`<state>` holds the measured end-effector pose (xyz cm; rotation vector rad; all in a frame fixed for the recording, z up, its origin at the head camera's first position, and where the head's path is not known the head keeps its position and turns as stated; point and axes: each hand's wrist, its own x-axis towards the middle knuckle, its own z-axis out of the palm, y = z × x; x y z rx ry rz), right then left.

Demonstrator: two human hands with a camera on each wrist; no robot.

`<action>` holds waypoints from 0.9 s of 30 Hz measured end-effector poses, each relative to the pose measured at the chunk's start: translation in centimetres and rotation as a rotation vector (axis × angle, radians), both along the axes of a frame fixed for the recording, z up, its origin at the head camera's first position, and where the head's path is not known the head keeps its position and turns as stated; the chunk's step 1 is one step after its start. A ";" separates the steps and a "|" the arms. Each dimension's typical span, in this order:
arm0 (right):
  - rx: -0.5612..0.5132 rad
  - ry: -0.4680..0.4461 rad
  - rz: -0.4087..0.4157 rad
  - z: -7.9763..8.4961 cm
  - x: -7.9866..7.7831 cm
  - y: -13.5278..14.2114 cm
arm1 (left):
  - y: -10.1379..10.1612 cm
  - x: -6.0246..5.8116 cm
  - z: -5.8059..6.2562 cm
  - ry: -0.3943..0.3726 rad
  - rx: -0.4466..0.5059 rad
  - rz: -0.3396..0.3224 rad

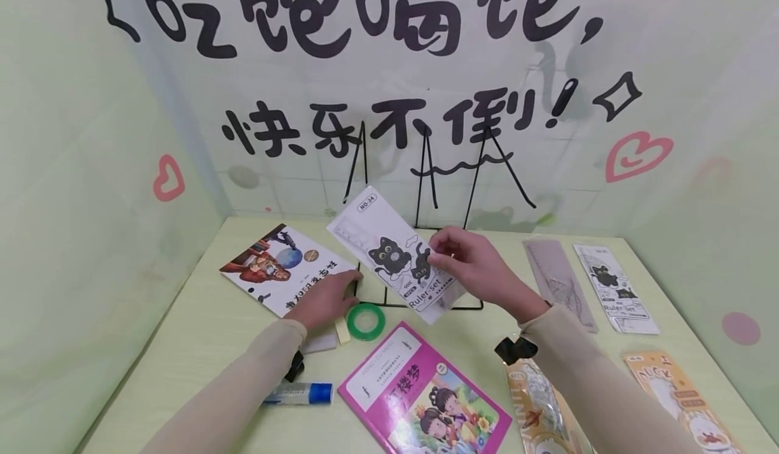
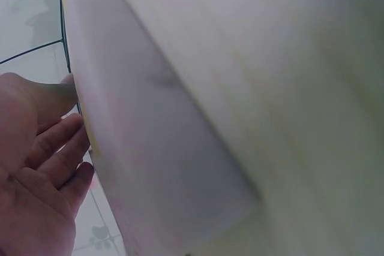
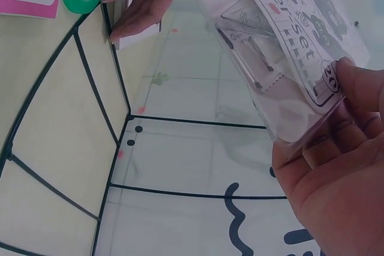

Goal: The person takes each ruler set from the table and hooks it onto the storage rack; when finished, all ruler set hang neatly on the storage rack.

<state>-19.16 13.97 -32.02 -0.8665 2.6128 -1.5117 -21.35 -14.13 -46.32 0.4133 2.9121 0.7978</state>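
With twelve o'clock pointing away from the person, the broad, pale green bench (image 1: 182,366) carries everything. At twelve stands the black, thin-wire rack (image 1: 420,190) with peaked dividers. At six lies a glossy, rectangular magenta paper book (image 1: 426,400); at ten, a white, rectangular picture-covered paper book (image 1: 286,264). Two flat, orange, printed stationery packs (image 1: 681,400) lie towards four.

The main item is the flat, white, cat-printed plastic ruler-set packet (image 1: 389,258), aloft in front of the rack, its far end slanting towards eleven. The right hand (image 1: 481,264) pinches its near end at about four, thumb on the printed face and fingers curled behind. The left hand (image 1: 325,302) is loosely spread, fingertips at the rack's wire towards nine; whether they press on it cannot be told, and it appears to grasp nothing.

The step in hand looks like offering the packet to the rack, with the left hand there to steady it. The next move seems to call for bringing the packet upright, lining its edge up with a gap between dividers and clearing the small, round, green tape ring (image 1: 351,322) just beside the left fingertips.
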 end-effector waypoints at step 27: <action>-0.045 -0.046 -0.021 1.9 2.8 -0.6 | 0.2 0.1 0.1 -0.017 0.002 0.016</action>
